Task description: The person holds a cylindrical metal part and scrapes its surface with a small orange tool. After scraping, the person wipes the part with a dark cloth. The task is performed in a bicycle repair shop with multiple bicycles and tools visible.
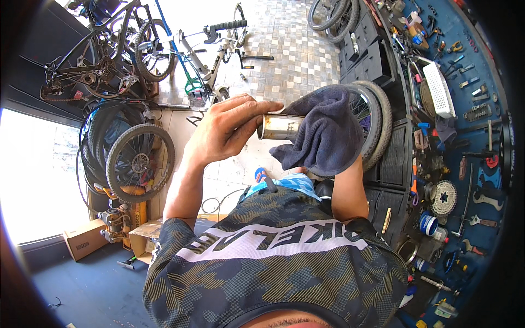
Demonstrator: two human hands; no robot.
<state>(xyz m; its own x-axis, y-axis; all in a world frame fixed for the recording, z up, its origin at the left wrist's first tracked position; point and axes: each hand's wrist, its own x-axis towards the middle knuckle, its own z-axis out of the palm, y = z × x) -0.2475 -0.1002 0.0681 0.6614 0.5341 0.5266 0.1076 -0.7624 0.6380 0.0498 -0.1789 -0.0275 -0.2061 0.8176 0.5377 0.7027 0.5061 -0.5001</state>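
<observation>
In front of my chest, my left hand (227, 128) is closed on one end of a short, shiny metal tube (281, 127) with brownish stains, its fingers lying along the top and near end. A dark navy cloth (331, 128) is draped round the tube's other end, and a corner of it hangs below. My right hand is under and behind this cloth, with only the wrist (353, 169) showing. The cloth is bunched over that hand, and its fingers are hidden.
Bicycles (98, 54) stand at the far left, with a white bike frame (199, 60) beside them. Wheels (139, 164) and tyres lean at left, above a cardboard box (85, 239). Black drawers (372, 60), more wheels (374, 126) and a tool wall (476, 142) line the right.
</observation>
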